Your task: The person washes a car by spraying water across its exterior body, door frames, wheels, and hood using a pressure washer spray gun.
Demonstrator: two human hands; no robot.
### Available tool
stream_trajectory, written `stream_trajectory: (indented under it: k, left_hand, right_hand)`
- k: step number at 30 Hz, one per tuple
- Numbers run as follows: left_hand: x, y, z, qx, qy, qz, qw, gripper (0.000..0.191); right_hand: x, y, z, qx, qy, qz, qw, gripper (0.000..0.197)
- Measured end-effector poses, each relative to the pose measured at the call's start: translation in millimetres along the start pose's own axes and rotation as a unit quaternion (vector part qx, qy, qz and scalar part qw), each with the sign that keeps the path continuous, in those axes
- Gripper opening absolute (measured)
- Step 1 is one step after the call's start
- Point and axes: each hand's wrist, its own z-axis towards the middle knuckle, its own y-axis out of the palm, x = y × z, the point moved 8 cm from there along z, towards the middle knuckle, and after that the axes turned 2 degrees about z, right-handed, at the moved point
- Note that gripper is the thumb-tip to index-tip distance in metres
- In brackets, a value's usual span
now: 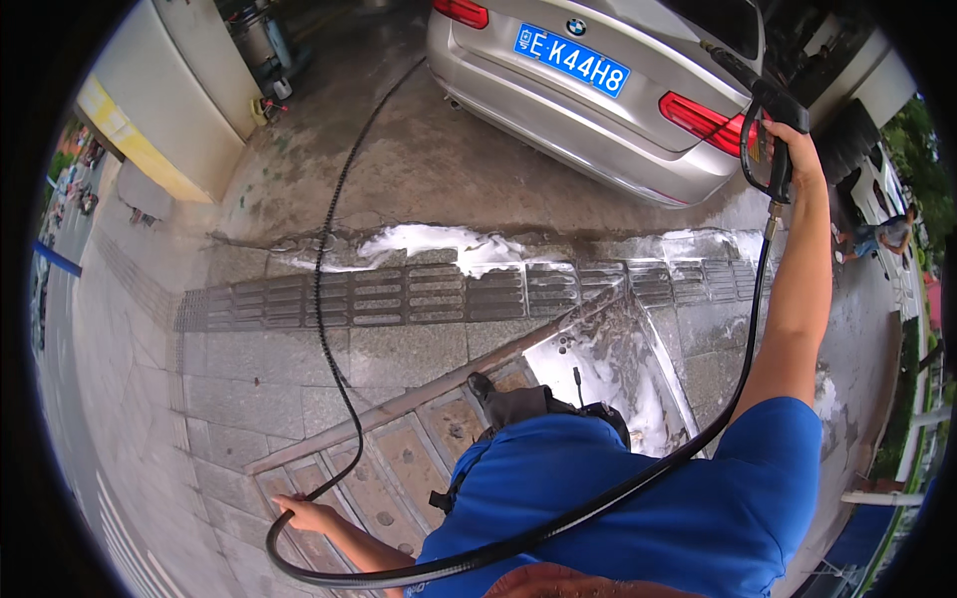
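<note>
My right hand [794, 149] grips the handle of a black pressure-washer spray gun [777, 105], raised at the right. Its nozzle end points toward the rear of a silver BMW sedan [523, 105], near the right tail light [703, 119]. A black hose [757, 321] leaves the brass fitting under the grip and sweeps across the front of my body. At lower left my left hand [306, 514] holds this hose where it loops. From there the hose runs up over the pavement toward the car's left rear corner.
White foam [448, 245] lies along the tactile paving [434, 295] and over a metal cover plate [613, 366] by my feet. Framed paving panels [404, 456] extend beneath me. A pillar [172, 97] stands left. Stacked tires [848, 142] and a walking person [886, 235] are at right.
</note>
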Motion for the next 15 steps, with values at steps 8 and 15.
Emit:
stream_trajectory:
  k: [8, 15]
  left_hand:
    - [-4, 201, -10, -0.283, 0.059, 0.078, 0.954, 0.047]
    - [52, 352, -9, -0.480, 0.174, 0.168, 0.843, 0.041]
  right_hand:
    - [-21, 128, 1, -0.055, -0.002, -0.164, 0.985, 0.019]
    - [-57, 187, 13, -0.009, -0.051, -0.217, 0.975, 0.024]
